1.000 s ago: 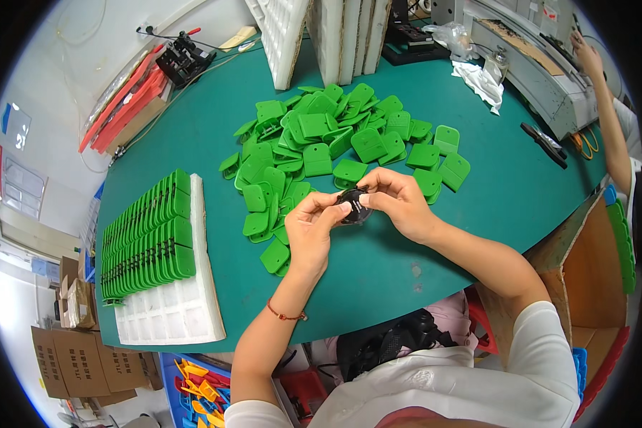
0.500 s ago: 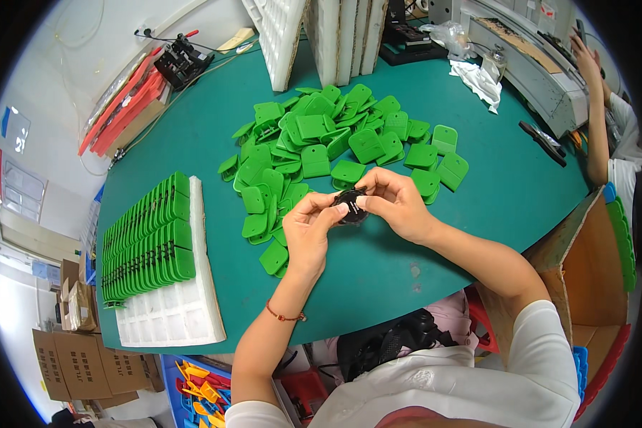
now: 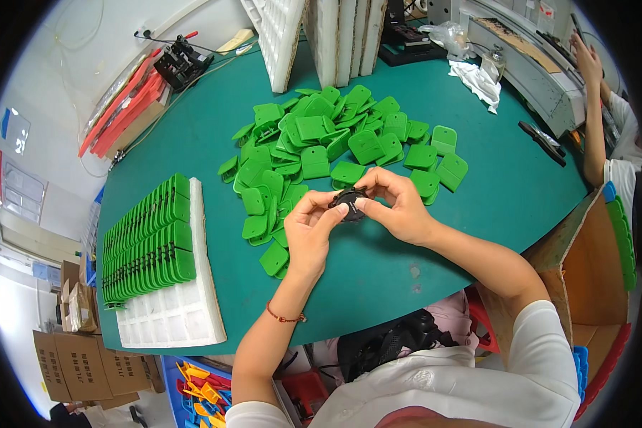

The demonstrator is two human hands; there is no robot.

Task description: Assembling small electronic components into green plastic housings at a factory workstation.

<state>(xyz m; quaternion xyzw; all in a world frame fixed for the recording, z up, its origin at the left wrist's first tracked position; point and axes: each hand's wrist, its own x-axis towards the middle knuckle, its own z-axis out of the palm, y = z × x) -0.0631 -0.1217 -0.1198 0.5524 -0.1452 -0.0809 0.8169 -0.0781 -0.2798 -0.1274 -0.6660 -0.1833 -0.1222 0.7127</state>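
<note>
Both of my hands grip a small black disc-shaped part (image 3: 351,202) over the near middle of the table. My left hand (image 3: 309,227) pinches its left edge, thumb pressed on the top face. On the other side my right hand (image 3: 401,205) holds it the same way, its thumb beside the left one. Pale marks show on the disc's face; its underside is hidden. Just beyond my hands lies a loose heap of green plastic clips (image 3: 314,128), some close to my left fingers. More green clips (image 3: 150,246) stand in two packed rows on a white foam tray (image 3: 208,285) at the left.
The green tabletop (image 3: 278,328) carries foam blocks (image 3: 328,43) at the back and a black clamp device (image 3: 181,63) at back left. A white cloth (image 3: 478,84) lies at back right. A cardboard box (image 3: 592,264) borders the right edge. A co-worker's arm (image 3: 593,107) shows far right.
The black disc has tilted and turned slightly between my fingers, showing its face more fully. My hands stay in nearly the same place. The co-worker's hand at far right has shifted slightly.
</note>
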